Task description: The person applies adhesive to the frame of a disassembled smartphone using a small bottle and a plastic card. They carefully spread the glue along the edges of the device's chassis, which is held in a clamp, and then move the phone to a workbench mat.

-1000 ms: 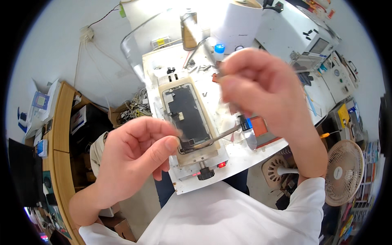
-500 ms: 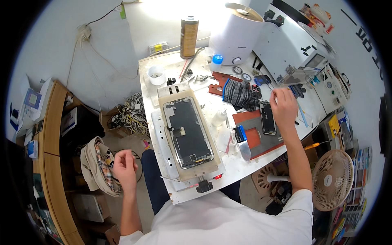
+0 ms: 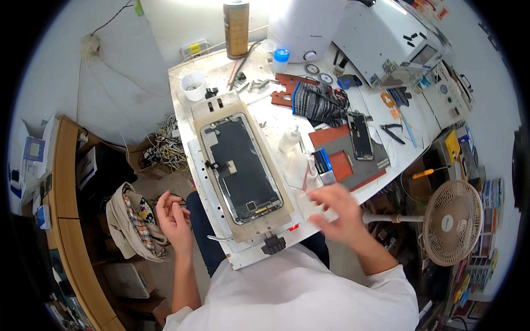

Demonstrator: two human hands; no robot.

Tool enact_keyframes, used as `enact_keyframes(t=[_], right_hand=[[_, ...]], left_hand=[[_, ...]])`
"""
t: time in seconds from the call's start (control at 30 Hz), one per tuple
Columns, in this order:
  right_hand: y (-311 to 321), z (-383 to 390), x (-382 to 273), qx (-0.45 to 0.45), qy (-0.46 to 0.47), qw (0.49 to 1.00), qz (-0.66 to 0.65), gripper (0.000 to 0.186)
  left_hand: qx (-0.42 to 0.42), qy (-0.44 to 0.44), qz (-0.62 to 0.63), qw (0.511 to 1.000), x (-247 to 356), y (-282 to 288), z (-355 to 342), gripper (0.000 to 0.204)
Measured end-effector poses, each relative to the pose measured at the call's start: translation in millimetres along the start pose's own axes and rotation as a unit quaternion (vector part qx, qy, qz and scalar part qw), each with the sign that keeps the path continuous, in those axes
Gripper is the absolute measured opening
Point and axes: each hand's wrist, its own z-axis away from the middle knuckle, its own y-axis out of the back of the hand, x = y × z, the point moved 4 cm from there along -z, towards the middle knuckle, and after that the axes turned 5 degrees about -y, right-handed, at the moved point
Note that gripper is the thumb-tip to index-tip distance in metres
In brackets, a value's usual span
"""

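Note:
A phone screen, its dark inner side up and a short flex cable at its left edge, lies in a beige holder plate on the bench. My right hand, slightly blurred, hovers over the bench's front edge to the right of that plate. Its thumb and fingers are spread with nothing visible between them. Left of the bench, beside my knee, my left hand hangs in the air with loosely bent fingers and holds nothing I can see. A smaller phone part rests on a red and grey mat.
A small white bottle and a blue-black box stand between plate and mat. Behind them lie a grey knit glove and pliers. A spray can and white humidifier-like appliance stand at the back; a fan is at right.
My right hand has come down from beside the smaller phone part to the front edge near the holder plate, and opened. My left hand has shifted slightly up, fingers looser. The view has shifted.

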Motion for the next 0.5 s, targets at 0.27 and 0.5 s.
enact_keyframes(t=[0.27,0.5], right_hand=[[-56,36,3,0.048,-0.051,0.994,-0.079,0.070],[-57,35,15,0.008,-0.123,0.976,-0.180,0.075]], left_hand=[[-0.051,0.029,-0.027,0.998,-4,-27,17,0.042],[-0.052,0.068,-0.046,0.995,-34,-17,40,0.046]])
